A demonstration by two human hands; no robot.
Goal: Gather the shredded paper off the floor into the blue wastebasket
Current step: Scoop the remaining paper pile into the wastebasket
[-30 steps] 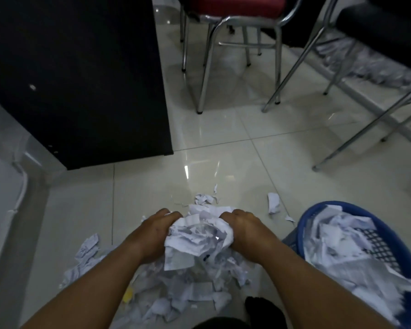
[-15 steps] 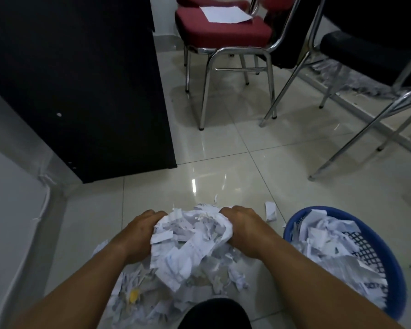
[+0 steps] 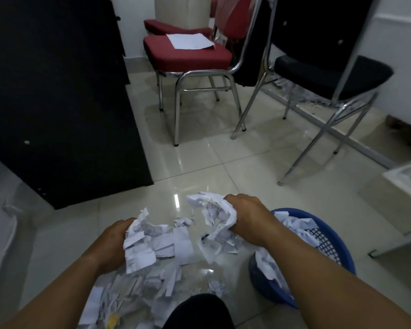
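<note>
My left hand (image 3: pixel 113 243) grips a bunch of white shredded paper (image 3: pixel 152 243) lifted above the floor. My right hand (image 3: pixel 247 219) clutches another wad of shredded paper (image 3: pixel 214 214), held just left of the blue wastebasket (image 3: pixel 337 255). The basket stands on the floor at the lower right, partly filled with paper, and my right forearm crosses over its near side. More loose shredded paper (image 3: pixel 133 290) lies on the pale tiles below my hands.
A black cabinet (image 3: pixel 57 103) stands at the left. A red chair (image 3: pixel 190 58) with a white sheet on its seat and a black chair (image 3: pixel 330 74) stand ahead. Shreds lie under the black chair. A pale box (image 3: pixel 406 186) sits at right. My dark knee (image 3: pixel 199 312) is below.
My hands have lifted the paper off the pile and moved apart, splitting it into two bunches. The right hand has swung toward the basket. The camera has tilted upward.
</note>
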